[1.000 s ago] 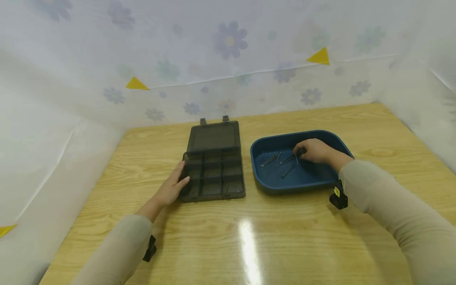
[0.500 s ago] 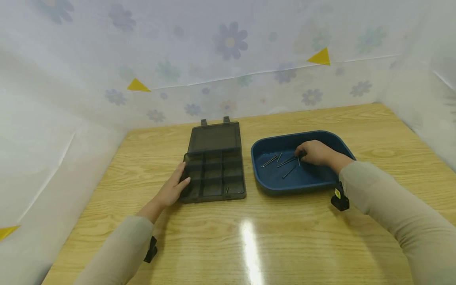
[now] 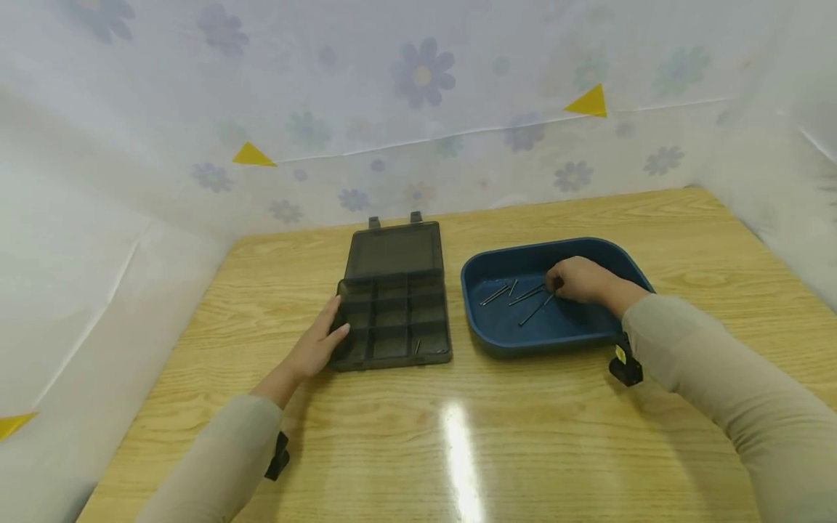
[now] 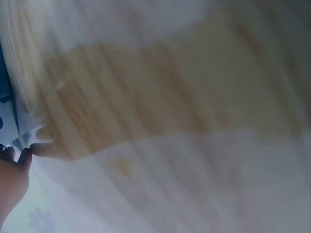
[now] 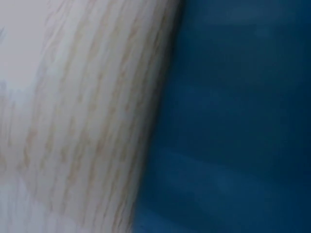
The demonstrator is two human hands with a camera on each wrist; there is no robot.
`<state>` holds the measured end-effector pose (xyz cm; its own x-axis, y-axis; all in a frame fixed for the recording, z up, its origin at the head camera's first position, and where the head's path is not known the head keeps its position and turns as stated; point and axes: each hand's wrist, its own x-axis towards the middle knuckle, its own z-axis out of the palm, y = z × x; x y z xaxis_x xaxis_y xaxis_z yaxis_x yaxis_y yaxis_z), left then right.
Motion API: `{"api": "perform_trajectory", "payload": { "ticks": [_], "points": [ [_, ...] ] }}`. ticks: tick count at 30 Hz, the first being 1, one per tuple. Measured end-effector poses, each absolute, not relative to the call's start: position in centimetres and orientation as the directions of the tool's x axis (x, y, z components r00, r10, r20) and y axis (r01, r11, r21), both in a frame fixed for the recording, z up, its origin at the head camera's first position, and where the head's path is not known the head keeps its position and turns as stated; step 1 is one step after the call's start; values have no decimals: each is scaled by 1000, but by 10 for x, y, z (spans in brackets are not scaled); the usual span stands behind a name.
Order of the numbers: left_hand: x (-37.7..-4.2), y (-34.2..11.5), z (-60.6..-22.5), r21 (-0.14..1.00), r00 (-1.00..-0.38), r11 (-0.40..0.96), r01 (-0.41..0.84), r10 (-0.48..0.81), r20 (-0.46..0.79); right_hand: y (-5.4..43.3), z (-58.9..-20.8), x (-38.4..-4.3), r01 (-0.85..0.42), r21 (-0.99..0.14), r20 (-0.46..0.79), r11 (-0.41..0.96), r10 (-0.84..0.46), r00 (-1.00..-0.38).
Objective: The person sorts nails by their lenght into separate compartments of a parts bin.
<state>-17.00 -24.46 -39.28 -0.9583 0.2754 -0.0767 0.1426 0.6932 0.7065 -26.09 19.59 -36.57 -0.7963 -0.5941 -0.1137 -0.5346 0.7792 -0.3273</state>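
My left hand [image 3: 317,349] rests against the left side of a dark, see-through compartment box [image 3: 390,327], fingers straight along its edge and thumb over a left compartment. Its lid [image 3: 394,250] lies back. A short thin metal piece [image 3: 417,347] lies in the near right compartment. Inside a blue tray [image 3: 487,341], my right hand [image 3: 580,280] has thumb and fingertips together at the upper end of a slanting nail [image 3: 532,314]; their exact grip is partly hidden. Other thin nails [image 3: 495,294] lie to its left. In the left wrist view, part of my left hand [image 4: 12,182] shows.
The light wood table [image 3: 366,436] carries the box and the tray, a short gap between them. White flower-patterned sheeting [image 3: 366,94] stands behind and at both sides. The tray's raised wall [image 5: 165,126] fills the right of the right wrist view.
My right fingertips have drawn together and shifted slightly right. An upright nail below them is no longer visible, and the slanting nail now reaches the fingers. My left hand stays in place.
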Motion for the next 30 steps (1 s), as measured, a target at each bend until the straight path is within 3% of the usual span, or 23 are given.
{"api": "perform_trajectory", "payload": {
  "ticks": [15,30],
  "points": [
    [-173,-245,-393,709,-958,692,135,273,-84,197,-361,-259,-507,-355,-197,786,-593,-781],
    [-177,-244,-395,693,-959,707,140,270,-82,196,-351,-253,-481,-473,-100,738,-587,-803]
  ]
}}
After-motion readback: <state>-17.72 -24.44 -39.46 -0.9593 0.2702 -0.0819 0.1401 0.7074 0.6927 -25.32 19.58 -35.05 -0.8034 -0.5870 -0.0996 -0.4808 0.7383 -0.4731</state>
